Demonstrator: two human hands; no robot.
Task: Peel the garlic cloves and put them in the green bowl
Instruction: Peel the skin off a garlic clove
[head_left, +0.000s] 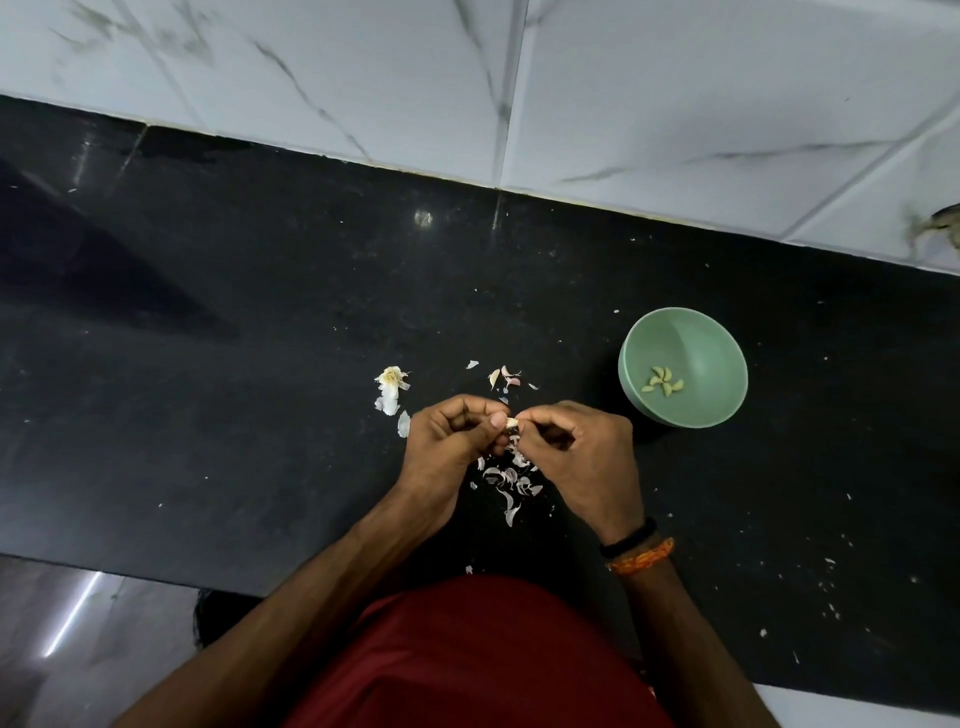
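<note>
- I see both hands meeting over the middle of the black counter (260, 322), a little way in from its near edge.
- The left hand (451, 441) has its fingers curled, pinching a small garlic clove (511, 423) between thumb and fingertips.
- The right hand (582, 452) pinches the same clove from the other side, fingers curled in too; a black band and an orange thread (641, 556) sit on that wrist.
- Directly below the hands lies a loose heap of peels (511, 480), spreading toward the near edge.
- Far of the hands I note a few more peel scraps (504, 376), and to the left a papery garlic stem (390, 387) with husk.
- The green bowl (727, 364) stands to the right of the hands, apart from them, upright, with several peeled cloves (662, 382) on its bottom.
- The counter's left half and far strip up to the white tiled wall (675, 93) hold only small specks.
- Right of the bowl, white crumbs dot the counter toward the near right corner.
- A red shirt (483, 654) covers the near edge in the middle.
</note>
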